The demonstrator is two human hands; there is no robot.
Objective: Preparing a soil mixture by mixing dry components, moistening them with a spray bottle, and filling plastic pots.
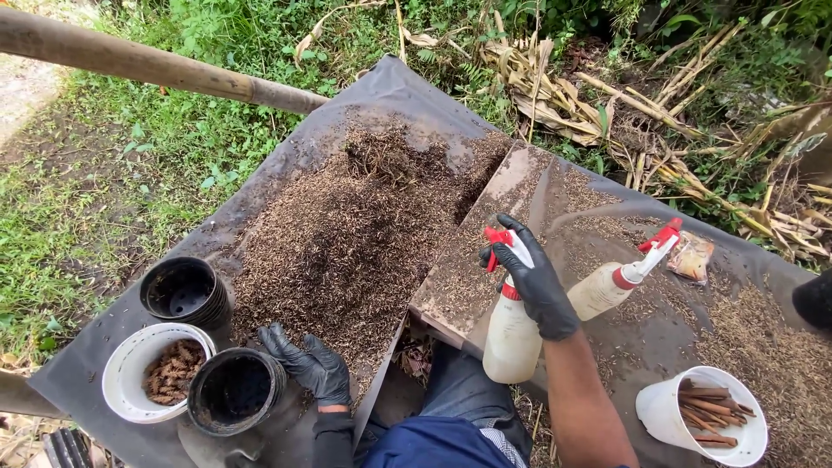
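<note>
My right hand (533, 277), in a black glove, grips the neck of a white spray bottle (510, 334) with a red trigger, held upright over a flat wooden board (485, 251). My left hand (309, 361), also gloved in black, rests open on the dark tarp next to a black plastic pot (234, 390). A large heap of brown husk-like growing mix (355, 234) lies on the tarp in front of me.
A second spray bottle (620, 282) lies on the tarp to the right. A stack of black pots (184, 293) and a white bowl of brown pieces (156, 371) sit left. A white cup of brown sticks (704, 414) stands right. A bamboo pole (147, 65) crosses the upper left.
</note>
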